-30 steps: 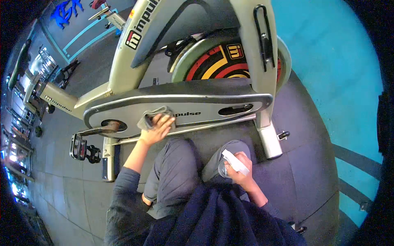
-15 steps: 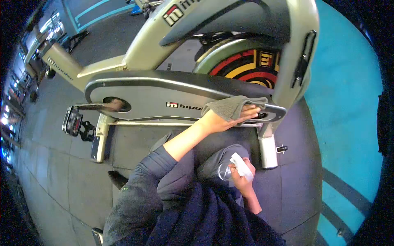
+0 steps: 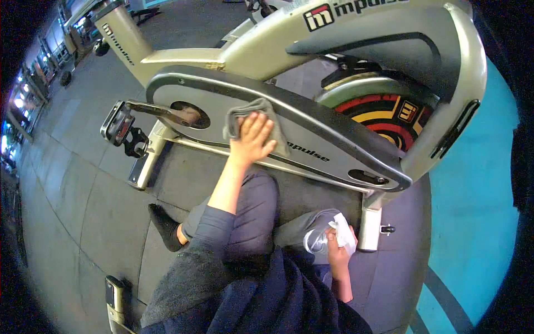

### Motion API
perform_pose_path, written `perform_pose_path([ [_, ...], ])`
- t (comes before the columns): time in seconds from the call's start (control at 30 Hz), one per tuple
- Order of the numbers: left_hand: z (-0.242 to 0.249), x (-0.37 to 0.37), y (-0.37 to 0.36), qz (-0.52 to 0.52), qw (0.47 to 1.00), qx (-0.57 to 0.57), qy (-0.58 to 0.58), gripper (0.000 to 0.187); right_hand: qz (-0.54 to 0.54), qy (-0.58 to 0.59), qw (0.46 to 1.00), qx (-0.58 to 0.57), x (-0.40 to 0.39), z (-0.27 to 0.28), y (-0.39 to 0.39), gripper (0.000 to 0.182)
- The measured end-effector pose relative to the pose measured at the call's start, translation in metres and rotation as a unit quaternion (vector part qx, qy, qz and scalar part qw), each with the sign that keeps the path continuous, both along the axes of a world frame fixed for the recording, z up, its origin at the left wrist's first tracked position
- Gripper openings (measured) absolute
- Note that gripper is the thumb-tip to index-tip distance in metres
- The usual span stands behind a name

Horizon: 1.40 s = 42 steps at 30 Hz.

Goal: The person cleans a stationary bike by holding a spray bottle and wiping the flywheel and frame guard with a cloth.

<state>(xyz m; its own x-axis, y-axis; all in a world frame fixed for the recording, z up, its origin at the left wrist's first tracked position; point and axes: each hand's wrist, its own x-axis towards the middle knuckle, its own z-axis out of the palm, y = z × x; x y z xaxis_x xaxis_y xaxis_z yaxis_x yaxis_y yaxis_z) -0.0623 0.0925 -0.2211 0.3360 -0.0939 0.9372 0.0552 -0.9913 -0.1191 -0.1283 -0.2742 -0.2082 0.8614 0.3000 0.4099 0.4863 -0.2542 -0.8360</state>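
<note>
Here, grey cloth (image 3: 258, 106) (partly hidden) under left hand (image 3: 252, 142), against bike panel (image 3: 311, 139)

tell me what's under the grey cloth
Under the grey cloth, which has the left hand on it, is the silver-grey side panel; black letters reading "mpulse" show past the cloth's edge. The patch directly beneath, and anything printed there, is covered.

Left grip (image 3: 253, 136) presses grey cloth (image 3: 278, 132) against bike (image 3: 320, 139)
</note>
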Motion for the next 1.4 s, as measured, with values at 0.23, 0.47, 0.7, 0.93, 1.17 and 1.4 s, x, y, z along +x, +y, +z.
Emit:
perform_pose_path([
  [0.23, -0.014, -0.033, 0.058, 0.091, 0.978, -0.188, -0.030, 0.070, 0.021, -0.012, 0.999, -0.022, -0.003, 0.006, 0.010, 0.018],
  [0.47, -0.003, -0.012, 0.003, 0.082, 0.951, -0.284, -0.092, 0.073, 0.054, -0.064, 0.994, -0.066, -0.003, 0.017, 0.023, 0.019],
  [0.7, -0.065, 0.000, -0.074, 0.035, 0.922, -0.385, 0.002, 0.076, 0.088, -0.128, 0.983, -0.097, -0.006, 0.019, 0.043, 0.026],
  [0.93, -0.056, 0.007, -0.070, 0.036, 0.879, -0.473, -0.042, 0.075, 0.129, -0.198, 0.964, -0.119, -0.020, 0.017, 0.036, 0.028],
  [1.17, -0.040, -0.016, 0.050, 0.125, 0.773, -0.595, -0.179, 0.068, 0.147, -0.195, 0.963, -0.118, -0.019, 0.025, 0.045, 0.027],
  [1.4, -0.043, -0.023, 0.061, 0.131, 0.753, -0.618, -0.182, 0.067, 0.120, -0.182, 0.966, -0.137, -0.007, 0.018, 0.060, 0.031],
])
